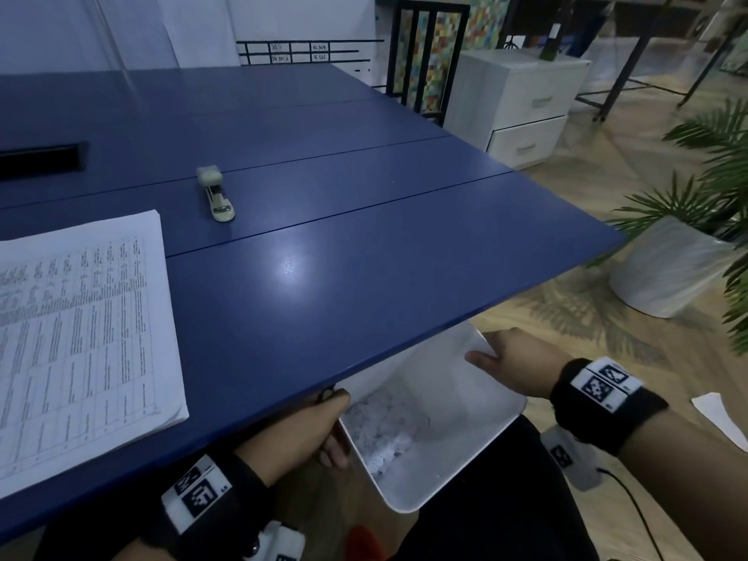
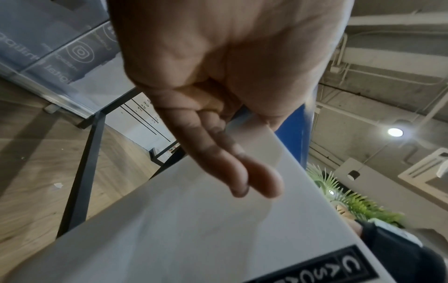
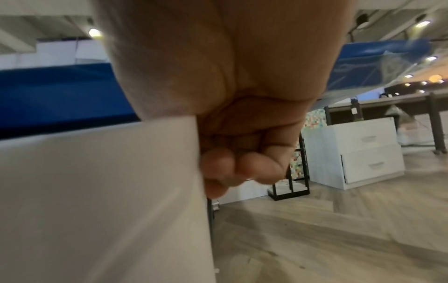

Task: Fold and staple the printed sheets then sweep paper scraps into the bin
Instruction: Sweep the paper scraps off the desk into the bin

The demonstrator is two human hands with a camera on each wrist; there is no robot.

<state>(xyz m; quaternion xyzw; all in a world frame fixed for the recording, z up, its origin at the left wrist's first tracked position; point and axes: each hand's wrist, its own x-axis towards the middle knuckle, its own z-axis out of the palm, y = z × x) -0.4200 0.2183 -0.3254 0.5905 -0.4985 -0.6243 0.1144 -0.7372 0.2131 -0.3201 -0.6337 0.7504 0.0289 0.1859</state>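
Observation:
A white bin [image 1: 477, 423] hangs just under the near edge of the blue table [image 1: 324, 257], tilted, with paper scraps [image 1: 384, 435] lying inside. My left hand [image 1: 330, 425] holds its left rim; in the left wrist view the fingers [image 2: 232, 168] lie flat along the bin's outer wall [image 2: 194, 229], and the thumb is hidden. My right hand [image 1: 500, 358] grips the far right rim, its fingers [image 3: 232, 164] curled over the bin's edge [image 3: 97, 191]. A stack of printed sheets [image 1: 81, 338] lies at the table's left. A pale stapler [image 1: 215, 194] rests farther back.
A potted palm in a white pot [image 1: 672, 269] stands on the floor to the right. A white drawer cabinet [image 1: 522, 103] is behind the table corner. A loose sheet [image 1: 720, 419] lies on the wooden floor. A black slot [image 1: 40, 155] is set into the tabletop at far left.

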